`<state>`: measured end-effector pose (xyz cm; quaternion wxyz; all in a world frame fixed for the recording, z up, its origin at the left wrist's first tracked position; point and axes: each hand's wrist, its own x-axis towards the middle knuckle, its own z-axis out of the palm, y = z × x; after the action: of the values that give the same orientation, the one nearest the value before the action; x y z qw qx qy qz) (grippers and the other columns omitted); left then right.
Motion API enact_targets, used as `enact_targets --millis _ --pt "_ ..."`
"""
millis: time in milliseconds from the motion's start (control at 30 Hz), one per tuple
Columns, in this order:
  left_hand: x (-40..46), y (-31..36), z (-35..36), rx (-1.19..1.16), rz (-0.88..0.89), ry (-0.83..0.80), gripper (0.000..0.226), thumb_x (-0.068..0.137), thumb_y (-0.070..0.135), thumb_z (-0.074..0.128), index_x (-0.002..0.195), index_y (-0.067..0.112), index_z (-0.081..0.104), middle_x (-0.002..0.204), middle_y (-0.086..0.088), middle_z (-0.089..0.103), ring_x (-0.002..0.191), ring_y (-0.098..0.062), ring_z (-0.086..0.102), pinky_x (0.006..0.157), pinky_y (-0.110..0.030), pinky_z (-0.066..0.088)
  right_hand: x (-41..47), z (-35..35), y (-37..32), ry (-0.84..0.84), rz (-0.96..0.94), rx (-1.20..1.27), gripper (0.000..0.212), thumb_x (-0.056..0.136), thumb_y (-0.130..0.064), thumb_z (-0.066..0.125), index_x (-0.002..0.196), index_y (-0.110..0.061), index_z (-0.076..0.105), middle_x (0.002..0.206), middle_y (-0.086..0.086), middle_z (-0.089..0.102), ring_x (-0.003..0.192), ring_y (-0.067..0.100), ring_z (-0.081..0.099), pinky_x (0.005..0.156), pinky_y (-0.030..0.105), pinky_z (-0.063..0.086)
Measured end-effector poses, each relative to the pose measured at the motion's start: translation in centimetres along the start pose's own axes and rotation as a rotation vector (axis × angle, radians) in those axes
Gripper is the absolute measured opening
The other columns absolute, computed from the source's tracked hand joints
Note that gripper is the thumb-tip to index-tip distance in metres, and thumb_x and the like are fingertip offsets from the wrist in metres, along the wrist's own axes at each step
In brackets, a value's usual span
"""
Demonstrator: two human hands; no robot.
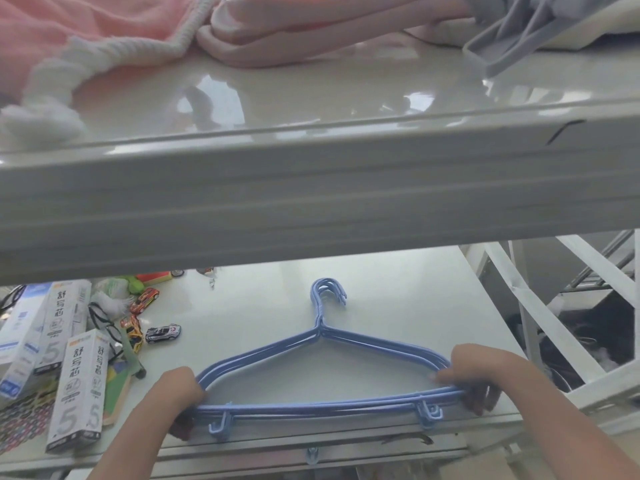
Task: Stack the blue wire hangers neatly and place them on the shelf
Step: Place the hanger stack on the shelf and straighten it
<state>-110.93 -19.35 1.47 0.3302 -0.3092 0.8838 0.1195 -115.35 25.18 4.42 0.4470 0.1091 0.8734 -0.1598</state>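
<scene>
Nearest, a stack of blue wire hangers is seen lying flat on the lower shelf, close to that shelf's front edge, with the hooks pointed away from the person. The left hand is closed around the left end of the stack, where the shoulder wires bend into the bottom bars. The right hand is closed around the right end in the same way, the fingers curled over the wires. The hangers are roughly aligned, though the hooks are fanned slightly apart. Small clips hang from the bottom bars near both ends.

To the left of the hangers, on the same shelf, white cartons printed with a large "5" are laid at an angle, and a pair of dark-framed glasses is seen beside them. Between the cartons and the hangers, several toy cars are scattered. Right of the hangers, beyond the shelf's end, a white metal frame with diagonal braces is visible.

Above and beyond the hangers, the view is crossed by the thick front edge of an upper shelf. On its glossy top, pink fabric with a white knitted trim is piled at the left and centre, and grey plastic hangers are lying at the far right.
</scene>
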Motion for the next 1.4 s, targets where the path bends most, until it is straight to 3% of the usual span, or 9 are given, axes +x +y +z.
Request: enact_targets --millis 133,267,433,700,867,1033,1167,1300,1400 --pt "-1.6 -0.6 -1.0 -0.233 0.029 -0.100 0.049 0.086 0.048 0.058 0.101 0.002 0.055 0.089 -0.018 0.071 0.075 -0.030 0.071 0.065 -0.035 0.059 -0.8 -0.2 1.9 0.180 -0.095 0.094 0.053 0.081 -0.063 0.050 0.089 -0.011 0.058 0.078 0.001 0.071 0.070 0.015 0.070 0.062 0.028 0.056" --pt "-2.7 -2.6 -0.3 -0.124 0.528 0.424 0.057 0.077 0.059 0.065 0.121 0.025 0.054 0.125 0.009 0.054 0.117 -0.012 0.047 0.096 -0.028 0.038 -2.5 1.2 3.4 0.658 -0.563 0.029 0.028 0.071 -0.058 0.065 0.089 -0.041 0.051 0.086 -0.019 0.061 0.083 0.001 0.058 0.071 0.019 0.044" --pt "-3.4 -3.4 2.0 0.055 0.941 0.222 0.051 0.066 0.064 0.055 0.111 0.042 0.059 0.129 0.051 0.025 0.113 0.012 0.045 0.091 0.006 0.024 -1.7 4.5 3.2 0.589 -0.760 -0.405 0.062 0.072 -0.047 0.071 0.126 -0.042 0.041 0.115 -0.029 0.053 0.106 0.000 0.049 0.099 0.018 0.028" --pt "-2.0 -2.3 1.2 0.130 0.978 0.133 0.046 0.057 0.095 0.018 0.087 0.070 0.043 0.109 0.031 0.054 0.103 0.012 0.051 0.091 -0.014 0.044 -1.6 3.3 2.5 0.462 -0.765 -0.575 0.049 0.084 -0.030 0.051 0.131 -0.039 0.038 0.123 -0.021 0.053 0.117 -0.003 0.043 0.115 0.022 0.002" --pt "-1.9 -3.2 1.4 0.107 0.933 0.123 0.013 0.087 0.069 0.029 0.094 0.075 0.037 0.111 0.028 0.056 0.103 0.013 0.052 0.092 -0.013 0.042 0.6 5.2 3.1 0.589 -0.760 -0.586 0.024 0.063 -0.026 0.064 0.083 -0.034 0.053 0.072 -0.017 0.060 0.073 0.002 0.057 0.099 0.026 0.034" --pt "-2.6 -3.0 0.9 0.208 0.947 0.151 0.054 0.081 0.017 0.034 0.102 0.067 0.031 0.122 0.029 0.047 0.115 0.012 0.045 0.100 -0.012 0.036 1.3 5.8 3.2 0.666 -0.723 -0.642 0.029 0.046 -0.033 0.076 0.062 -0.033 0.052 0.053 -0.018 0.052 0.054 -0.001 0.050 0.079 0.014 0.033" --pt "-2.2 -2.5 1.5 0.354 0.880 0.172 0.068 0.080 0.010 0.044 0.132 0.051 0.029 0.131 0.023 0.044 0.123 0.002 0.044 0.096 -0.012 0.038 1.4 6.0 3.1 0.677 -0.707 -0.659 0.029 0.049 -0.030 0.077 0.059 -0.029 0.051 0.050 -0.014 0.054 0.048 0.005 0.051 0.079 0.019 0.026" --pt "-1.8 -1.5 2.5 0.426 0.876 0.288 0.055 0.081 0.011 0.053 0.127 0.037 0.040 0.112 0.020 0.049 0.112 -0.004 0.049 0.068 -0.006 0.032 1.2 6.1 2.9 0.724 -0.716 -0.630 0.026 0.048 -0.025 0.074 0.058 -0.029 0.050 0.046 -0.013 0.053 0.045 0.007 0.048 0.081 0.019 0.027" --pt "-0.9 -2.3 3.1 0.428 0.974 0.355 0.066 0.044 0.001 0.072 0.094 0.036 0.048 0.075 0.023 0.049 0.070 0.002 0.054 0.042 -0.007 0.016 1.4 6.3 3.0 0.729 -0.710 -0.602 0.021 0.046 -0.023 0.067 0.059 -0.028 0.051 0.048 -0.013 0.054 0.047 0.007 0.050 0.079 0.018 0.028"
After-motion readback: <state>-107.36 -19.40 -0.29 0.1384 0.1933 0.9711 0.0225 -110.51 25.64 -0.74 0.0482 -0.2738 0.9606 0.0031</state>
